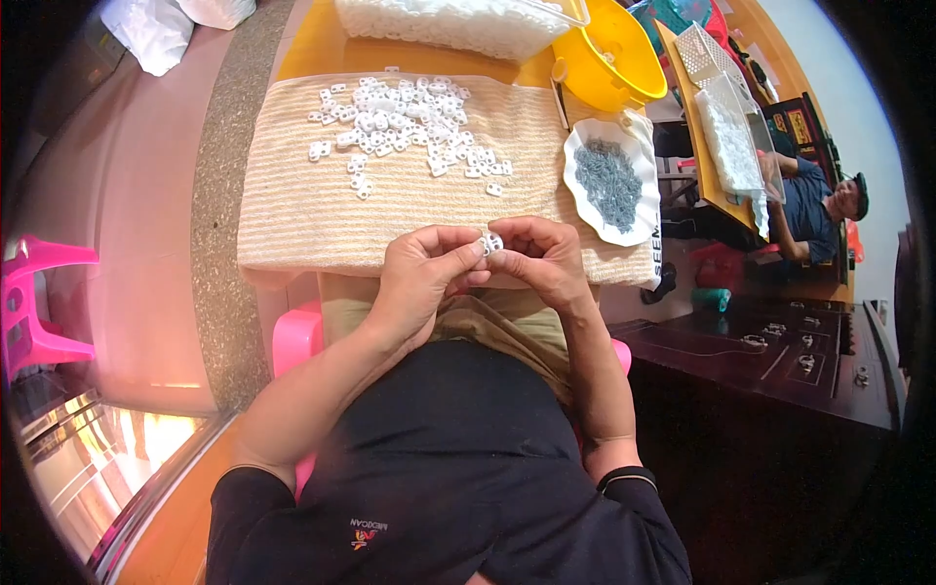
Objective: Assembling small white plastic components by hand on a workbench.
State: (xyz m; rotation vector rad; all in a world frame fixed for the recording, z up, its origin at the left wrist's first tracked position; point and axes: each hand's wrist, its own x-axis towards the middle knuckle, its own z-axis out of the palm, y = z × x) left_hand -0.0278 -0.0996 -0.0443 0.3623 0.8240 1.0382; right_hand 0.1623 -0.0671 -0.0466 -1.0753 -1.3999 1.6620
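Yellow desk (312,44) under a beige woven mat (302,205), left hand (421,268) and right hand (546,258) pinching one small white plastic piece (490,242) between fingertips at near mat edge, loose white pieces (409,122) far, white dish of grey parts (609,180) right.

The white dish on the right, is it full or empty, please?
Partly full: the white dish holds a heap of small grey parts, its rim bare.
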